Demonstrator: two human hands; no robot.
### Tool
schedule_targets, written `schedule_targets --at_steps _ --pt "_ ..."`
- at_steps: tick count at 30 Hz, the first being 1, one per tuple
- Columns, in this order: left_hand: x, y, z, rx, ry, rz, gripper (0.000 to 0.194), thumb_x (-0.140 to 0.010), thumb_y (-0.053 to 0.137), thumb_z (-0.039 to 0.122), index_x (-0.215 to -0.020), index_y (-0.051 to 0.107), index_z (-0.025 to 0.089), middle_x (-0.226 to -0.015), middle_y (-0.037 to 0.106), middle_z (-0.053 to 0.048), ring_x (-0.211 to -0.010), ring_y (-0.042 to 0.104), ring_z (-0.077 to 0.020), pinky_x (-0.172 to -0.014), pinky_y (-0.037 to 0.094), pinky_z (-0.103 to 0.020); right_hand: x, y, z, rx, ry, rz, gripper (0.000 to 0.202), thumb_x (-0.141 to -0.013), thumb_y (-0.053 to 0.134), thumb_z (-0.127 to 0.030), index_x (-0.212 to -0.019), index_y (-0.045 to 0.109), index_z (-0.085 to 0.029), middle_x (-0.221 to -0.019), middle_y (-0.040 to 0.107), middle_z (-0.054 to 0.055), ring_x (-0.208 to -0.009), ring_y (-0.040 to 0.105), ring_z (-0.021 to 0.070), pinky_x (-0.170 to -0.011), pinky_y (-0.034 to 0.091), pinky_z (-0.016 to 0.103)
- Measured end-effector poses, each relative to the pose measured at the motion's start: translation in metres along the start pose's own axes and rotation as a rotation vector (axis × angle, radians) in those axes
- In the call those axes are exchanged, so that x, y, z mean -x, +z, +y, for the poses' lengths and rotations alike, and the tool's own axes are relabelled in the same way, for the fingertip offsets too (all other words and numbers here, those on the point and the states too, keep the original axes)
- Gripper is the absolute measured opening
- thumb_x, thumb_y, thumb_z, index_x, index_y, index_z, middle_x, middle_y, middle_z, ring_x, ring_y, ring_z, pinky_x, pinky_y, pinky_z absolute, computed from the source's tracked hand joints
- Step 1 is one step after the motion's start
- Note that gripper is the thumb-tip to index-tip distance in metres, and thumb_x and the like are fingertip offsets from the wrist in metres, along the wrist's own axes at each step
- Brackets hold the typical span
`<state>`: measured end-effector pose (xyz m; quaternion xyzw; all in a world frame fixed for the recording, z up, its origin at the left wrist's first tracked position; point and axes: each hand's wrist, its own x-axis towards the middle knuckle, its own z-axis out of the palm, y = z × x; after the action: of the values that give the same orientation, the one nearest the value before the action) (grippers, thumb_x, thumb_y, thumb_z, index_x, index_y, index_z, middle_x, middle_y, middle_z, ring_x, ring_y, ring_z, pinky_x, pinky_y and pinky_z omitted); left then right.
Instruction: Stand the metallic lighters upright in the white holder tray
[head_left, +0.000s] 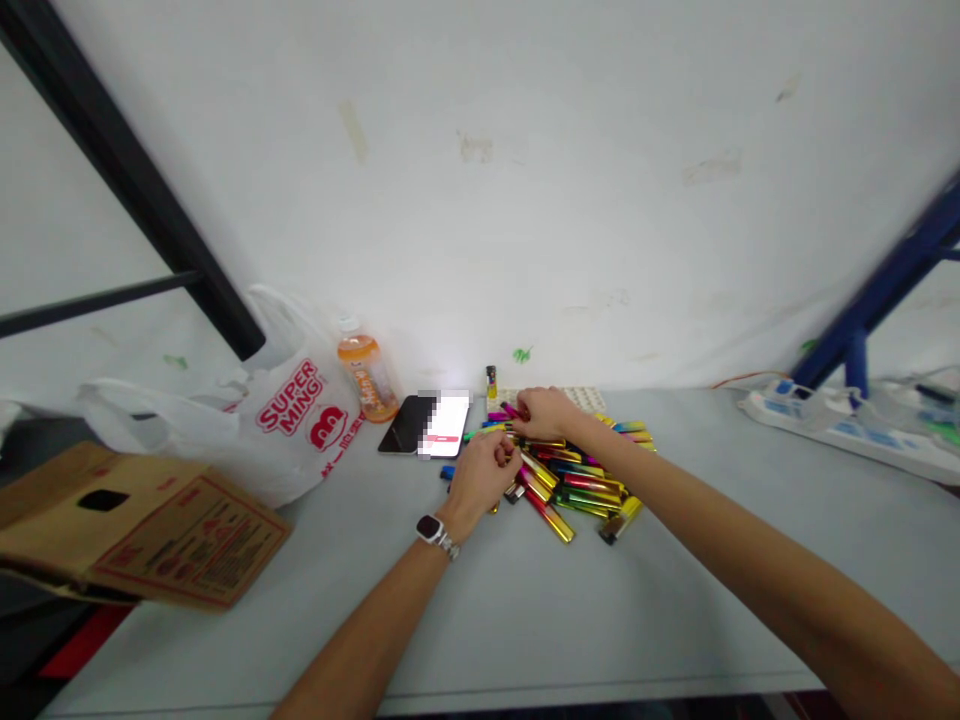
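Several shiny, coloured lighters [592, 483] lie in a loose pile on the grey table [547, 610]. One lighter [491, 382] stands upright behind the pile, by a pale perforated tray [585, 399] at the wall. My left hand [486, 468], with a watch at the wrist, is at the pile's left side, fingers curled together; what they hold, if anything, is too small to tell. Over the pile's back left part, my right hand [546, 413] pinches with its fingers beside a pink-purple lighter [511, 411]; whether it grips that lighter is unclear.
Left of the pile are a tablet [409, 425], an orange drink bottle [369, 375], a white plastic bag [262, 440] and an open cardboard box [187, 535]. A white power strip [847, 428] lies at the right, near a blue metal frame [885, 280].
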<state>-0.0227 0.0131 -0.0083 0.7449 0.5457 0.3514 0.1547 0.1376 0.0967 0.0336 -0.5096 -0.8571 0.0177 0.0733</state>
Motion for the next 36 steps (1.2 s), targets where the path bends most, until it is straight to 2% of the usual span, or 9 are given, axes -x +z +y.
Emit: schedule_targets --at_steps 4,7,10,14,18,21,26,30,36 --pt "0.000 0.001 -0.003 0.005 0.007 0.007 0.016 -0.083 0.057 0.029 -0.070 0.054 0.019 -0.062 0.052 0.003 -0.062 0.048 -0.0131 -0.058 0.033 -0.025 0.010 0.002 0.001 -0.363 0.088 0.207 0.024 -0.085 0.055 -0.039 -0.082 0.062 -0.016 -0.077 0.067 0.007 -0.070 0.058 0.0182 -0.064 0.042 0.028" --pt "0.000 0.002 -0.003 -0.005 0.019 0.006 0.017 -0.083 0.057 0.030 -0.070 0.055 0.019 -0.063 0.053 0.003 -0.062 0.049 -0.0131 -0.058 0.033 -0.025 0.022 0.006 -0.007 -0.866 0.198 0.343 0.020 -0.085 0.051 -0.035 -0.078 0.055 -0.017 -0.069 0.060 0.001 -0.062 0.054 0.0142 -0.056 0.044 0.025" --pt "-0.001 0.002 -0.003 -0.023 0.026 0.003 0.017 -0.083 0.057 0.029 -0.069 0.055 0.019 -0.063 0.053 0.003 -0.063 0.049 -0.0131 -0.058 0.032 -0.025 0.038 0.009 -0.022 -1.403 0.295 0.407 0.022 -0.079 0.056 -0.041 -0.080 0.052 -0.019 -0.065 0.056 -0.002 -0.058 0.055 0.0142 -0.047 0.048 0.025" --pt "-0.001 0.002 -0.001 -0.042 0.015 0.003 0.018 -0.083 0.057 0.029 -0.068 0.054 0.019 -0.063 0.053 0.002 -0.063 0.049 -0.0131 -0.057 0.031 -0.025 0.061 0.012 -0.039 -1.785 0.304 0.425 0.030 -0.077 0.062 -0.048 -0.085 0.053 -0.021 -0.059 0.057 -0.004 -0.049 0.053 0.0137 -0.041 0.047 0.024" --pt "0.000 0.001 0.002 -0.049 0.027 -0.016 0.021 -0.085 0.055 0.030 -0.068 0.054 0.019 -0.062 0.053 0.002 -0.061 0.048 -0.0127 -0.057 0.030 -0.025 0.077 0.015 -0.041 -1.902 0.264 0.303 0.034 -0.078 0.062 -0.053 -0.086 0.055 -0.020 -0.047 0.044 -0.010 -0.034 0.026 0.0056 -0.031 0.018 0.017" --pt "0.000 0.001 0.003 -0.053 0.026 -0.014 0.023 -0.086 0.053 0.032 -0.067 0.053 0.019 -0.062 0.052 0.002 -0.060 0.048 -0.0127 -0.057 0.030 -0.025 0.081 0.015 -0.038 -1.976 0.278 0.196 0.047 -0.081 0.052 -0.066 -0.079 0.055 -0.019 -0.044 0.035 -0.010 -0.034 0.016 0.0044 -0.034 0.007 0.017" --pt "0.001 0.002 0.004 -0.057 0.029 -0.014 0.025 -0.089 0.051 0.034 -0.069 0.054 0.019 -0.063 0.054 0.002 -0.060 0.048 -0.0128 -0.057 0.031 -0.025 0.081 0.016 -0.039 -1.974 0.403 0.141 0.052 -0.085 0.042 -0.065 -0.061 0.048 -0.020 -0.039 0.025 -0.010 -0.035 0.010 0.0053 -0.035 0.004 0.021" --pt "0.001 0.003 0.004 -0.061 0.025 -0.016 0.026 -0.088 0.052 0.035 -0.069 0.055 0.019 -0.063 0.054 0.001 -0.059 0.048 -0.0129 -0.056 0.030 -0.025 0.082 0.017 -0.040 -1.997 0.371 0.124 0.054 -0.086 0.038 -0.065 -0.054 0.043 -0.021 -0.039 0.021 -0.009 -0.036 0.009 0.0062 -0.036 0.004 0.022" --pt "0.001 0.004 0.004 -0.079 0.022 -0.019 0.027 -0.089 0.051 0.036 -0.068 0.054 0.019 -0.061 0.054 0.002 -0.059 0.048 -0.0130 -0.056 0.030 -0.025 0.079 0.022 -0.043 -1.841 0.497 0.285 0.047 -0.086 0.038 -0.053 -0.051 0.041 -0.022 -0.038 0.023 -0.007 -0.033 0.013 0.0066 -0.036 0.007 0.022"
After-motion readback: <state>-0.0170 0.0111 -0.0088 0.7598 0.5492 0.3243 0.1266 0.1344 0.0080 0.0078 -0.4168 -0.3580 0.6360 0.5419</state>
